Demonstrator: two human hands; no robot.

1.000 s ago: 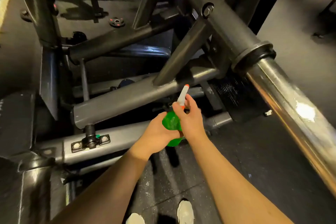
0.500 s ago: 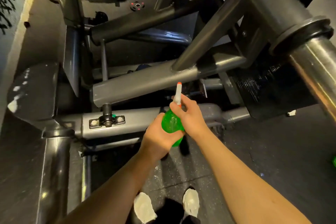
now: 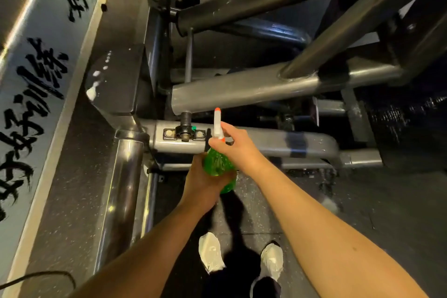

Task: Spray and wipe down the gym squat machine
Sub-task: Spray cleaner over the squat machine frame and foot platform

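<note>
A green spray bottle (image 3: 217, 162) with a white, orange-tipped nozzle (image 3: 217, 122) is held upright in front of me. My left hand (image 3: 200, 182) grips its green body from below. My right hand (image 3: 238, 146) is curled round the white spray head and neck. The nozzle points up and away at the squat machine's grey tubular frame (image 3: 254, 89). A lower grey bar (image 3: 290, 143) with a black bolt and bracket (image 3: 185, 128) runs just behind the bottle. No cloth is in view.
A chrome post (image 3: 121, 191) and a dark padded block (image 3: 116, 82) with white flecks stand at the left. A wall panel with black brush lettering (image 3: 31, 80) runs along the far left. My white shoes (image 3: 211, 254) stand on dark speckled floor.
My view has swung left and down, so the machine's frame has slid right and the lettered wall has come into sight. Both hands still hold the bottle the same way.
</note>
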